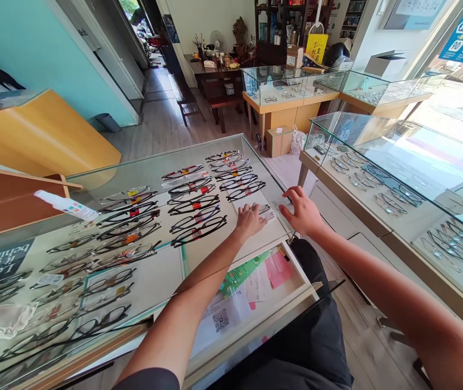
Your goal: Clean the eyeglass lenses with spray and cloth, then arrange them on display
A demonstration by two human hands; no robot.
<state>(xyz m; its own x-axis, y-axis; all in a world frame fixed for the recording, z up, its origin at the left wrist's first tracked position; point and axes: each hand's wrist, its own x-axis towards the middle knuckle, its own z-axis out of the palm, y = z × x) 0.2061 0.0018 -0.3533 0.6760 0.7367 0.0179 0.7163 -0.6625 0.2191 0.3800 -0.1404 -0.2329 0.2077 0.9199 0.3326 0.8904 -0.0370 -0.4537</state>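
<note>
My left hand (249,219) lies on the glass-topped display case (211,238), fingers lowered and slightly apart. Close to its fingertips is a thin-framed pair of glasses (267,211) on a white patch; whether they touch is hard to make out. At the right edge of the case is my right hand (302,212), thumb and index finger spread with nothing visible between them. Rows of eyeglasses (197,205) with orange and red tags spread beyond and left of my left hand. Under my left forearm, an open drawer (302,271) shows a green sheet (243,276) and pink papers (278,269).
A white spray bottle (66,205) and a crumpled clear plastic bag (4,319) are on the left. Another glass showcase (386,227) with glasses stands to the right, across a narrow floor gap. Farther back are a cardboard box (279,142) and a wooden desk (215,70).
</note>
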